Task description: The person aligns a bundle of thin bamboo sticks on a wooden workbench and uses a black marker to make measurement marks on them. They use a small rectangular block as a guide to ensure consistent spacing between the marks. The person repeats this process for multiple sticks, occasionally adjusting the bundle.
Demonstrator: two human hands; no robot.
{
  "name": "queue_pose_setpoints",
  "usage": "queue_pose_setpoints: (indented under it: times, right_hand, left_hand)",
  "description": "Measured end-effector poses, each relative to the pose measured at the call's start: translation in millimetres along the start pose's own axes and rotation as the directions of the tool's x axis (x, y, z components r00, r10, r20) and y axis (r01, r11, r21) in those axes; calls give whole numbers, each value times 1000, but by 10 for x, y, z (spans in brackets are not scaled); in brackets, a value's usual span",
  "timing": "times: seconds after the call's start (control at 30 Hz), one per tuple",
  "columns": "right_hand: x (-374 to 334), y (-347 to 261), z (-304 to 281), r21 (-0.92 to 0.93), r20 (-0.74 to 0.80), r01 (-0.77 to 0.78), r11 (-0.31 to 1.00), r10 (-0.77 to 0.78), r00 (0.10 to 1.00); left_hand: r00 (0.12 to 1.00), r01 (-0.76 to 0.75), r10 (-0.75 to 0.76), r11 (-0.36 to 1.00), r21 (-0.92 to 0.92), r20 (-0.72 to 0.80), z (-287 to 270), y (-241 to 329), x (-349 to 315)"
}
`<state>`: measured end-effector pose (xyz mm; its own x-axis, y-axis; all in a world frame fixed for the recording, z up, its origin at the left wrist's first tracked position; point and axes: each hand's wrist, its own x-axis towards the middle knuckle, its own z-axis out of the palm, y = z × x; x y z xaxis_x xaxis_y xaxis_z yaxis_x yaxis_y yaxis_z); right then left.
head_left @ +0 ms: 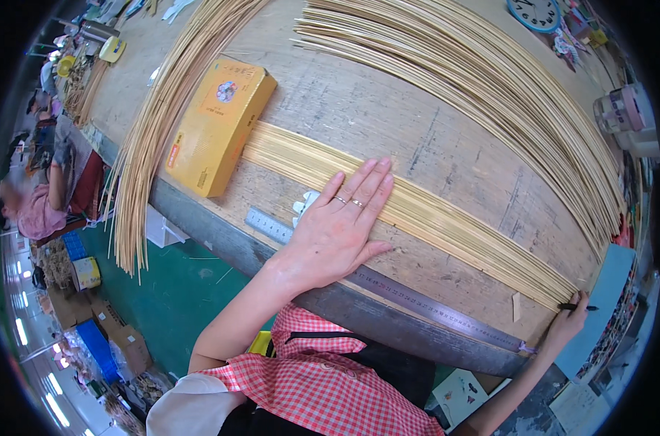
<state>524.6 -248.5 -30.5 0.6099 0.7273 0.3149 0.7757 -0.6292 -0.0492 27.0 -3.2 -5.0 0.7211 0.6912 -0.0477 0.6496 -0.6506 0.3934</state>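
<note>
A flat row of thin, pale yellow sticks (446, 221), like bamboo or reed strips, lies across the wooden table (446, 145). My left hand (344, 225) rests flat over its middle, fingers stretched out, two rings on them. At the row's right end, my right hand (573, 317) has its fingers closed on a black pen (578, 307) held beside the stick tips. A yellow cardboard box (217, 127) covers the row's left end. Along the table's near edge lies a long metal ruler (432, 309), partly hidden under my left wrist. Next to that wrist is a small white object (303, 206).
Loose sticks hang in a bundle (145, 160) over the table's left edge. A large bundle (453, 73) curves along the far side. On the right stand a teal panel (606, 298) and a lidded jar (621, 110); a blue clock (535, 13) lies beyond. Another person (39, 196) sits at left.
</note>
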Motion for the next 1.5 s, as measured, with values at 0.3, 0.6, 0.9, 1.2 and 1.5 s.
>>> queue_pose_setpoints:
  times: [0.3,0.6,0.9,1.2,1.5]
  right_hand:
    - [-281,-2496,-484,548,109,456,701,-600,792]
    - [-192,-3484,-127,680,48,627,379,-877,478]
    - [-260,-3495,-161,667,96,616,418,-869,486]
    - [-273,-3469,-137,635,127,605,480,-838,532]
    - [-285,-3545,-158,638,114,612,467,-843,525]
  left_hand:
    - [997,53,-55,998,47,48,-8,32,-19]
    - [999,22,-23,1000,17,32,-7,25,3]
    - [1000,17,-17,1000,0,14,-12,15,-22]
    - [871,379,-299,914,146,-389,-551,-570,-430]
    - [713,567,-485,823,11,-507,-641,-1358,-895]
